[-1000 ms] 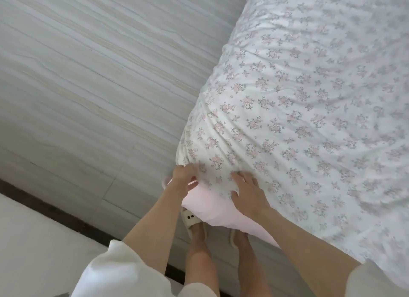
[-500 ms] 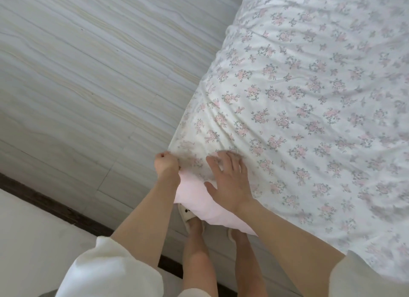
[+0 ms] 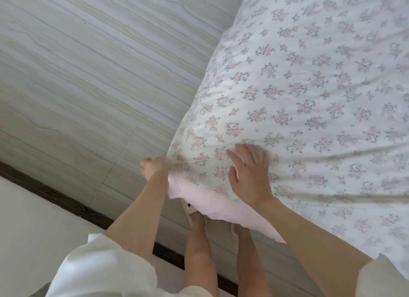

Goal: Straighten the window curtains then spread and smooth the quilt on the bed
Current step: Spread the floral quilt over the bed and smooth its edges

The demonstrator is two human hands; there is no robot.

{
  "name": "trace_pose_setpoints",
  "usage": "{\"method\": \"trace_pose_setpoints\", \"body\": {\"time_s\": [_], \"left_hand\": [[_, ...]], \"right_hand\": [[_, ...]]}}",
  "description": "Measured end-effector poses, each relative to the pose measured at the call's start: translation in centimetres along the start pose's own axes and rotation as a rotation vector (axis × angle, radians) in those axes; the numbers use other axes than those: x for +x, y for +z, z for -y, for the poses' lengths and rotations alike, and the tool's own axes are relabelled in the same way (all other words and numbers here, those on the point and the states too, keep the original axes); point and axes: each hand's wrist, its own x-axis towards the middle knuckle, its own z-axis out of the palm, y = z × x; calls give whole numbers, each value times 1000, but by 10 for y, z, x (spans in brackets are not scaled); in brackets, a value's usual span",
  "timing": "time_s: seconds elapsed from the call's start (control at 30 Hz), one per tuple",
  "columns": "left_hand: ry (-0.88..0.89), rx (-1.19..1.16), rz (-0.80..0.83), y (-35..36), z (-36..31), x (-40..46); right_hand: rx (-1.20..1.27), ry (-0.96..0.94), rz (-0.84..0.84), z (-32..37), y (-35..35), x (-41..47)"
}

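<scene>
Wood-grain floor (image 3: 88,75) fills the left. At the bed's near corner, the left hand (image 3: 152,167) grips the corner of the floral quilt (image 3: 298,97), fingers curled into the cloth. Just right of it, the right hand (image 3: 249,175) lies flat on the quilt, fingers spread wide.

Pale grey wood-grain floor (image 3: 93,79) fills the upper left of my view, crossed by a dark strip (image 3: 55,197), with a plain white surface (image 3: 33,225) at lower left.

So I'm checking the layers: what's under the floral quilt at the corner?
A plain pink layer shows under the quilt edge. Anything deeper is covered.
</scene>
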Motion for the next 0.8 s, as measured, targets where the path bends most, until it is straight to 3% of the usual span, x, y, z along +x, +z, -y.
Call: {"method": "trace_pose_setpoints", "body": {"time_s": [0.1,0.17,0.2,0.27,0.37,0.47,0.6,0.7,0.8], "left_hand": [[619,374,0,18,6,-28],[1062,621,156,33,10,-49],[1167,722,266,41,13,-58],[1207,937,385,47,29,-68],[1092,1099,329,36,45,-69],[1039,1137,173,32,32,-85],[1197,1032,40,61,2,-121],[1388,1057,121,107,-11,-149],[1363,1218,319,152,-2,-181]], "right_hand": [[-145,136,255,-19,5,-14],[-147,97,418,-19,15,-30],[-114,81,470,-17,18,-38],[-31,54,521,-18,19,-51],[49,14,491,-28,2,-60],[93,79,217,-50,-24,-60],[63,167,-155,-106,-44,-51],[-73,351,-46,-158,-53,-42],[-90,415,164,-205,-53,-55]]}}
